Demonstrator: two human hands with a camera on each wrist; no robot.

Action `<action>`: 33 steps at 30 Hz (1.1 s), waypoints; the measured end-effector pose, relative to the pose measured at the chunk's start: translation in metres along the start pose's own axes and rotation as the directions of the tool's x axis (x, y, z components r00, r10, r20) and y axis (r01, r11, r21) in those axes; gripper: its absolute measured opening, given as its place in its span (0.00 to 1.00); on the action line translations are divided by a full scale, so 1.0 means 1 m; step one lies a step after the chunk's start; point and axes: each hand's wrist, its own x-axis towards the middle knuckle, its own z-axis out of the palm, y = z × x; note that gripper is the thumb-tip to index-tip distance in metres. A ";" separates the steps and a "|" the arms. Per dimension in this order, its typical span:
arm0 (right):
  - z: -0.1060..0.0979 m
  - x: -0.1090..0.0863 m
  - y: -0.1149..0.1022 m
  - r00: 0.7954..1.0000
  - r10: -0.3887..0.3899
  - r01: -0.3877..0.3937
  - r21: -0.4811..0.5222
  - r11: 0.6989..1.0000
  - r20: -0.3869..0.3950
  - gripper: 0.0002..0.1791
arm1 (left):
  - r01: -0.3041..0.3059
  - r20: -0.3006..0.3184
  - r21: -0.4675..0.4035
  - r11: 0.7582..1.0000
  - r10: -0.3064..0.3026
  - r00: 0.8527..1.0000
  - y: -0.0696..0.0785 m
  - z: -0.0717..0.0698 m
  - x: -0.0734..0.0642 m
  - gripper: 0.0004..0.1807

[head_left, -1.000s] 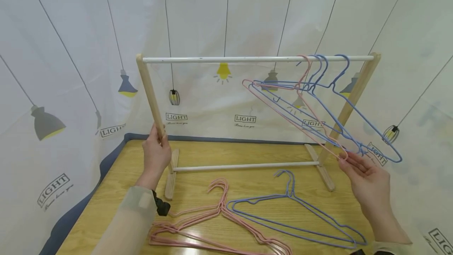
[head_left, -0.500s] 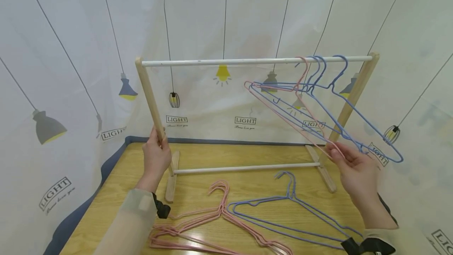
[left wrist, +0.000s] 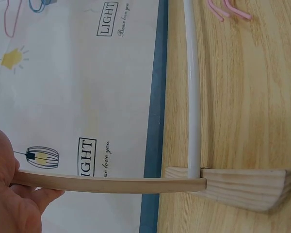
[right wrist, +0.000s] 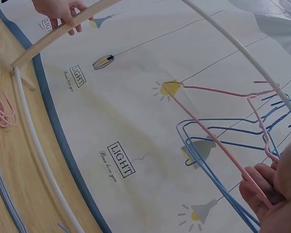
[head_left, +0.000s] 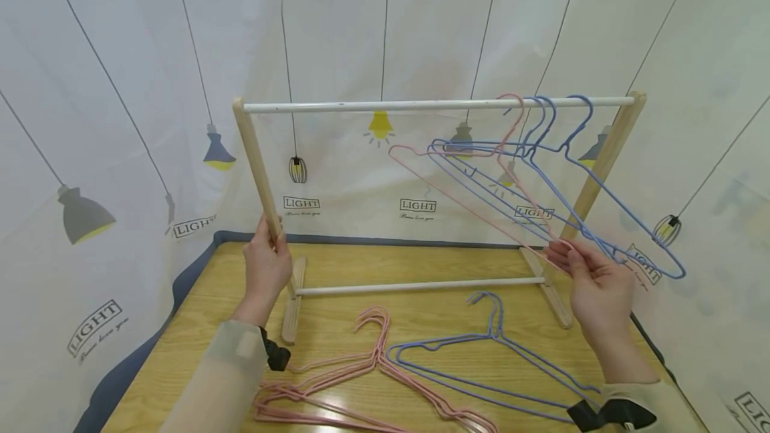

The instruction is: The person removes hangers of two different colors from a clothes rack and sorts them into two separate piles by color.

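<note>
At the left end of the small tabletop clothes rack of pale wood and white rods point(head_left: 433, 107), gripping the slim wooden upright point(head_left: 255, 162) partway up in the left hand point(head_left: 267, 269), with fingers and thumb closed round it. Before the rack, left of its middle, flat on the yellowish wood-grain table point(head_left: 207, 303), a pile of pink wire hangers point(head_left: 377, 353). Before the rack's right half, also flat, two blue wire hangers point(head_left: 494, 327). On the rack's upper rod, right of its middle, a single pink wire hanger point(head_left: 500, 154), hooked and turned aslant; farther along, three hanging blue wire hangers point(head_left: 532, 147). By the rack's right end, holding that single hanger's near end between thumb and curled fingers of the right hand point(head_left: 598, 286).
</note>
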 end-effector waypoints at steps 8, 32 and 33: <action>-0.001 0.004 -0.007 1.000 -0.018 0.022 0.185 0.983 -0.022 0.15 | -0.012 0.001 -0.005 1.000 0.012 1.000 -0.001 0.001 0.000 0.22; -0.015 -0.010 -0.059 0.996 0.019 -0.050 0.361 0.931 0.090 0.18 | -0.023 -0.014 -0.010 1.000 0.022 1.000 0.000 0.001 0.000 0.21; -0.017 -0.012 -0.060 0.992 0.020 -0.066 0.367 0.928 0.126 0.19 | -0.024 -0.015 -0.009 1.000 0.024 1.000 0.000 0.001 0.000 0.21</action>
